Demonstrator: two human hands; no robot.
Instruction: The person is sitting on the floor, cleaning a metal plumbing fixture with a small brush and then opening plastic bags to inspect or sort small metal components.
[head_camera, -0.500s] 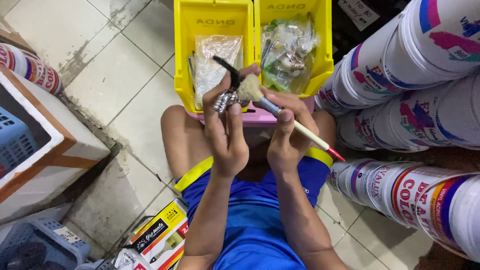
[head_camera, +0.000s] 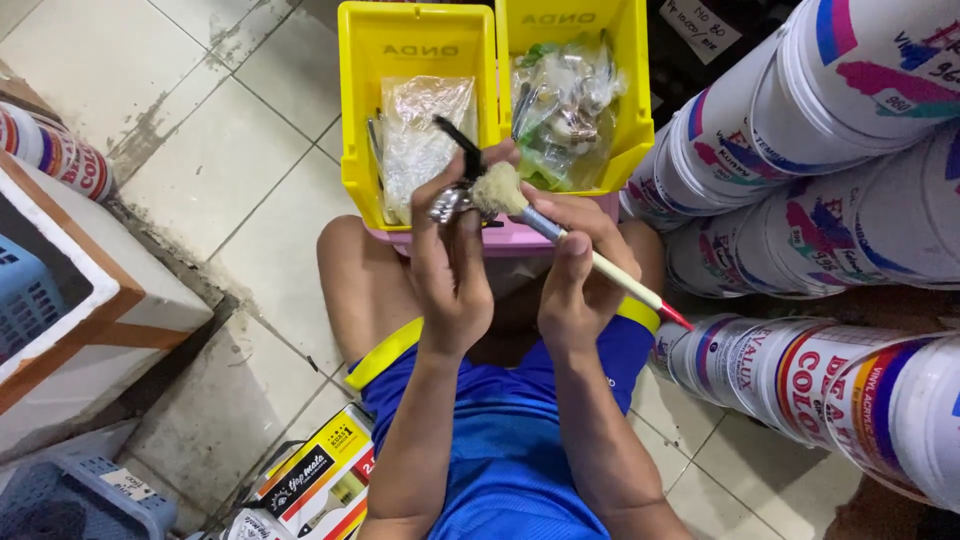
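Note:
My left hand (head_camera: 452, 268) grips a small shiny metal fitting with a black handle (head_camera: 452, 196) and holds it up over my knees. My right hand (head_camera: 578, 272) holds a paintbrush (head_camera: 560, 236) with a pale wooden handle, a red tip and a metal ferrule. Its worn bristles rest against the fitting. Both hands are close together in front of two yellow plastic bins (head_camera: 355, 150) that sit on a pink stool (head_camera: 520, 240).
Clear bags of metal parts lie in the bins (head_camera: 425, 130). Stacked white paint buckets (head_camera: 860, 110) fill the right side. A white and orange box (head_camera: 100, 300) and blue crates (head_camera: 90, 490) stand at left. A yellow and black carton (head_camera: 320, 475) lies near my leg on the tiled floor.
My hands and the brush have hardly moved. The bristles stay against the fitting.

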